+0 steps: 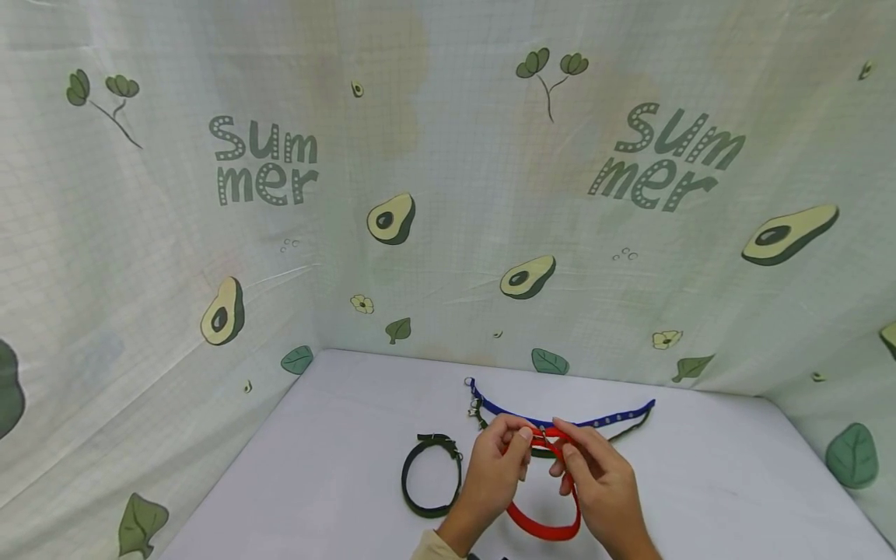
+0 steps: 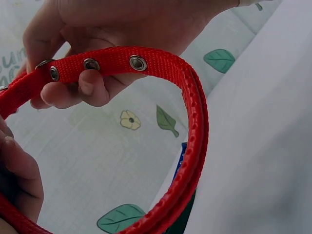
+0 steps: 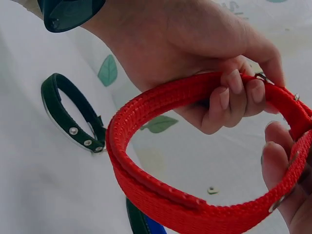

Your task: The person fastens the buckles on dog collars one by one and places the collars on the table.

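Note:
A red collar (image 1: pixel 549 533) is held up in a loop between both hands. My left hand (image 1: pixel 493 467) pinches its upper part, close to a metal ring (image 3: pixel 263 78). From the other side my right hand (image 1: pixel 602 490) grips the strap by its metal eyelets (image 2: pixel 138 63). In the left wrist view, the fingers of the right hand (image 2: pixel 112 29) lie along that eyelet stretch, while the left hand (image 2: pixel 22 180) shows only in part at the left edge. How the strap end sits at the metal parts is hidden by fingers.
A dark green collar (image 1: pixel 404 478) lies looped on the white table (image 1: pixel 315 467), left of the hands. Behind them, a blue collar (image 1: pixel 623 416) is stretched out beside another dark green strap (image 1: pixel 633 428). A printed cloth (image 1: pixel 448 155) hangs along the back and sides.

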`<action>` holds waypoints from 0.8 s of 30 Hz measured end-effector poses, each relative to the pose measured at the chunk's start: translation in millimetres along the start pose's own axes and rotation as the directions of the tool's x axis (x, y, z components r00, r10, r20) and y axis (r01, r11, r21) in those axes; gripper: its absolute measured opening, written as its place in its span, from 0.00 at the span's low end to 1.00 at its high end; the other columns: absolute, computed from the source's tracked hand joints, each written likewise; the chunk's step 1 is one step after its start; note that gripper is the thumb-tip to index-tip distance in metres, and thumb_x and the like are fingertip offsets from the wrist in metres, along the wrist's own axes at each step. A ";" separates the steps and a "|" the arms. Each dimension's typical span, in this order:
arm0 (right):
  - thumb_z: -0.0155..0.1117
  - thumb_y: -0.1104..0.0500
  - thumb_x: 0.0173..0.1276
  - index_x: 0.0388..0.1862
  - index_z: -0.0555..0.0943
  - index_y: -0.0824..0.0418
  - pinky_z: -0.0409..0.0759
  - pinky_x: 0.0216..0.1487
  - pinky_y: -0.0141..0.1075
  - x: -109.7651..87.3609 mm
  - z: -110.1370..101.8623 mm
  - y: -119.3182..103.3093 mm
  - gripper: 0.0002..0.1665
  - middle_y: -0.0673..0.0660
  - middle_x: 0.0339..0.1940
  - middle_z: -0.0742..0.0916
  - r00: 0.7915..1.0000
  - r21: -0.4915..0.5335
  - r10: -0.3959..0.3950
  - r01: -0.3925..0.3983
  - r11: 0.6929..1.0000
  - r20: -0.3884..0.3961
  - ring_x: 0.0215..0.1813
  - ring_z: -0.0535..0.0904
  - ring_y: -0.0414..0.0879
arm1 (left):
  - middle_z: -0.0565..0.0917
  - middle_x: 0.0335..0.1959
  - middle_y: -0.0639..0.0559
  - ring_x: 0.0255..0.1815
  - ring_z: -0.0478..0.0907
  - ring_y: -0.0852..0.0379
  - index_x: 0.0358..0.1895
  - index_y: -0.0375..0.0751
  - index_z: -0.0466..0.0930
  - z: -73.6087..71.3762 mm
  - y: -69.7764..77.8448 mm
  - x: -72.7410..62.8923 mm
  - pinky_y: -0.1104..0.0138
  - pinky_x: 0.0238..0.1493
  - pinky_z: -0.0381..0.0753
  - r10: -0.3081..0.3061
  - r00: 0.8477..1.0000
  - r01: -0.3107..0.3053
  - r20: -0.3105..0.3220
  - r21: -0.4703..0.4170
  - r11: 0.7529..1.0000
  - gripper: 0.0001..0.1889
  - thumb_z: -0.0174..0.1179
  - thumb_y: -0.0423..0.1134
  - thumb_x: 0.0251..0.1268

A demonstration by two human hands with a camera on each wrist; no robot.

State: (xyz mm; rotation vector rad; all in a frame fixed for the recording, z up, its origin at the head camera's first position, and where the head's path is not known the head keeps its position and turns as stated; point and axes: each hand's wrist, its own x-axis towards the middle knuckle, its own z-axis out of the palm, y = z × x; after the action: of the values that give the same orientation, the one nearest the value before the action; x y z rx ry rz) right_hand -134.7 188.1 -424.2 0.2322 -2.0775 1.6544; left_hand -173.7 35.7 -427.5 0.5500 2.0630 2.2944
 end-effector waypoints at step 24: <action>0.68 0.56 0.71 0.59 0.81 0.55 0.80 0.21 0.37 0.4 0.9 -4.6 0.19 0.58 0.29 0.83 0.985 -0.015 0.170 -0.170 0.985 0.014 0.21 0.77 0.50 | 0.78 0.26 0.49 0.20 0.71 0.60 0.54 0.32 0.71 1.9 -0.5 -2.6 0.76 0.19 0.72 -0.015 1.000 0.014 -0.010 -0.145 0.989 0.15 0.50 0.42 0.80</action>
State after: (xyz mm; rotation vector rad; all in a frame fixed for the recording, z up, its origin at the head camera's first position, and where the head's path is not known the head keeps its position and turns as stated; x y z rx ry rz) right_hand -133.4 186.1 -420.1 0.0645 -2.1711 1.7402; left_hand -171.0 37.0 -428.5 0.5150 1.8774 2.4197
